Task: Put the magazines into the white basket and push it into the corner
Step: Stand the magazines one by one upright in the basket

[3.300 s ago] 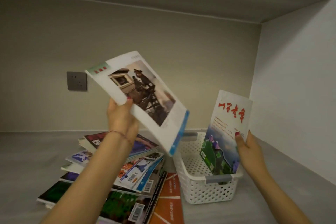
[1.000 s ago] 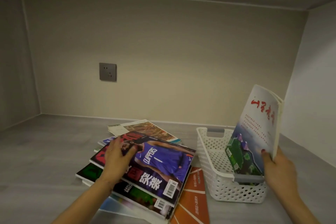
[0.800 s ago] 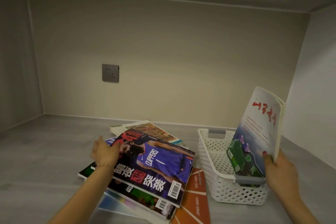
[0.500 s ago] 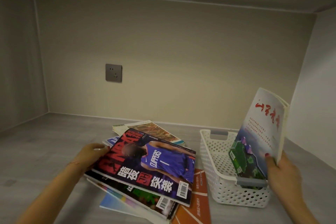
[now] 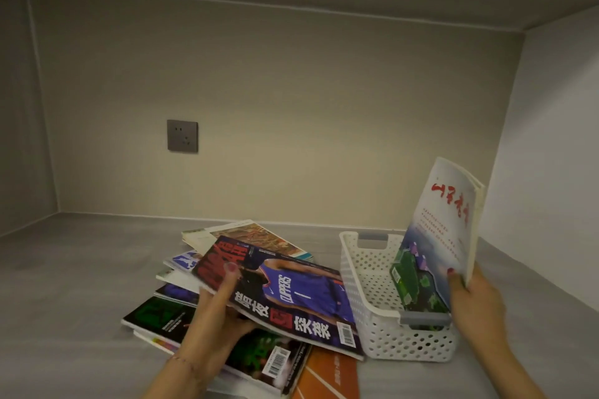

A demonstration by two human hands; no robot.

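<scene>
My left hand (image 5: 215, 311) pinches the basketball magazine (image 5: 285, 291) off the pile (image 5: 168, 317), my right hand (image 5: 470, 298) grips upright magazines (image 5: 444, 230) in the basket (image 5: 363, 282) — loosen that, they flop.

Bare forearms, red-painted nails, thin bracelet (image 5: 181, 360) at left wrist.
</scene>
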